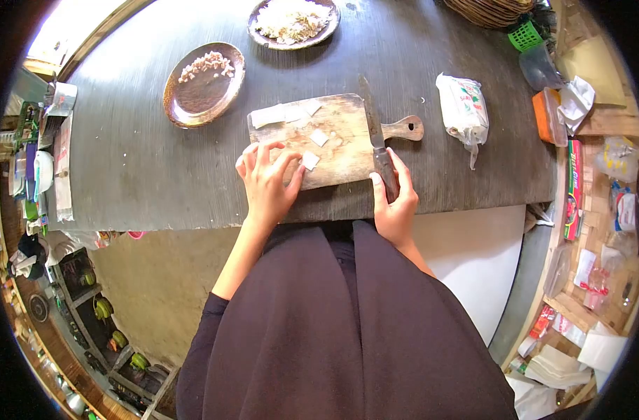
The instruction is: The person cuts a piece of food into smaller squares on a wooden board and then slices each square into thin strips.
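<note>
In the head view, my right hand (395, 210) is closed on the dark handle of a knife (377, 129). Its long blade points away from me, across the right end of a worn wooden cutting board (351, 150). The fingers of my left hand (270, 182) are bent and apart over the board's near left edge. Its thumb and index fingertips are at the edge of a small white square piece (310, 162). Another white square (319, 138) lies a little farther up, beside tiny crumbs. White slices (269, 115) rest along the board's far left edge.
A brown plate (211, 105) holding small diced pieces sits beyond the board at left. Behind it, another plate (291, 43) carries pale shreds. A white plastic packet (463, 112) lies right of the board handle. Containers, including an orange box (545, 117), line the table's right edge.
</note>
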Motion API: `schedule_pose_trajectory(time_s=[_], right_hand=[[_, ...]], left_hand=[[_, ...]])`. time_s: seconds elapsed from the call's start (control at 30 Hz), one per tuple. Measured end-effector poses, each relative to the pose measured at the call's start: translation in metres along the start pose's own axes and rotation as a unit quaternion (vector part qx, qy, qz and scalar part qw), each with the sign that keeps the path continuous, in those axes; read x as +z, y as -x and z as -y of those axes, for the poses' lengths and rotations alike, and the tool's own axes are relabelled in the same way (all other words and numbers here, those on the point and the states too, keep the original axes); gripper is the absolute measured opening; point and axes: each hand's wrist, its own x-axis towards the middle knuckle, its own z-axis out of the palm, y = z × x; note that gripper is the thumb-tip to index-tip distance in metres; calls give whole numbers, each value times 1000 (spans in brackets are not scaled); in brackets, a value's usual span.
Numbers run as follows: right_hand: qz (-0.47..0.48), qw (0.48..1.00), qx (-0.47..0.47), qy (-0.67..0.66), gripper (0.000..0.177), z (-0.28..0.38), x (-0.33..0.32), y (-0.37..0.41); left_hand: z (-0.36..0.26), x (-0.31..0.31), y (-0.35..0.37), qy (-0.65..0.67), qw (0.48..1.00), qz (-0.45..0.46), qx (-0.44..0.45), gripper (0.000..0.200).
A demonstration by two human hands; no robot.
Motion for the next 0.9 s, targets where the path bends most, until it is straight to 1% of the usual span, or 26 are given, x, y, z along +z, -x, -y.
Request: schedule_pose_trajectory(time_s=[0.07, 0.13, 0.27, 0.33, 0.37, 0.43, 0.57, 0.63, 0.67, 0.7, 0.77, 0.83, 0.9], right_hand=[[10, 1000, 19, -7, 46, -2, -1, 0], [18, 1000, -11, -9, 46, -3, -1, 0], [9, 1000, -21, -20, 45, -5, 1, 2], [38, 999, 23, -26, 45, 1, -2, 4], [38, 999, 24, -25, 45, -1, -1, 4], [22, 999, -12, -32, 47, -9, -1, 5], [25, 999, 20, -18, 48, -18, -13, 13], [44, 995, -83, 38, 49, -13, -22, 14], [55, 991, -102, 62, 50, -11, -26, 16], [54, 991, -101, 64, 50, -11, -30, 20], [96, 988, -88, 78, 52, -12, -37, 29], [85, 988, -97, 85, 54, -16, -39, 37], [130, 981, -67, 128, 56, -18, -43, 47]], left_hand=[[0, 2, -3, 1, 1000, -2, -2, 22], [0, 5, -3, 3, 1000, -7, -1, 22], [0, 13, -4, 6, 1000, -9, 8, 22], [-7, 19, -3, 16, 1000, -9, 24, 22], [-11, 21, -3, 16, 1000, -7, 24, 22], [-20, 23, -4, 26, 999, 4, 26, 22], [-28, 24, -5, 32, 999, 1, -1, 25], [-29, 26, -5, 38, 999, 2, -4, 25], [-29, 27, -6, 44, 999, 2, -7, 26], [-29, 28, -7, 46, 999, 2, -6, 26], [-23, 28, -7, 36, 999, 1, 33, 28], [-19, 30, -5, 54, 998, -2, 23, 30], [-19, 31, -3, 72, 997, -5, 13, 32]])
